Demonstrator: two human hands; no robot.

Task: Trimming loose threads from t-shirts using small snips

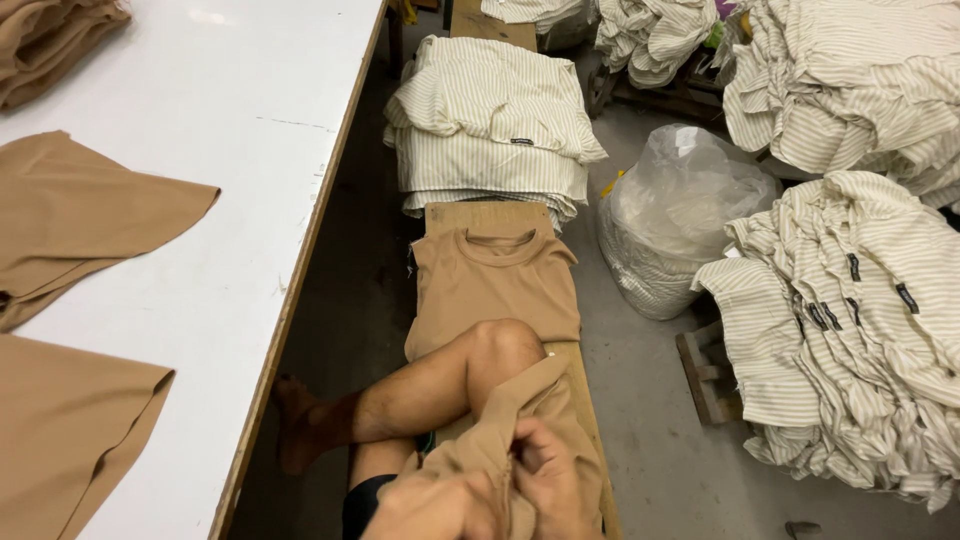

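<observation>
Tan garment (520, 410) between both hands (500, 490)

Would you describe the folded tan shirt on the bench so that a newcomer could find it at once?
Start at the wooden bench beside the white table. The tan shirt lies flat there, between the striped stack and the person's knee. Alone among the folded shirts, it is plain tan and single.

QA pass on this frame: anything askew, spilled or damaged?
Nothing damaged or spilled. Both hands, left hand and right hand, grip a tan knit garment. Only the cream striped shirt heap at right looks untidy, slumping unevenly.
</observation>
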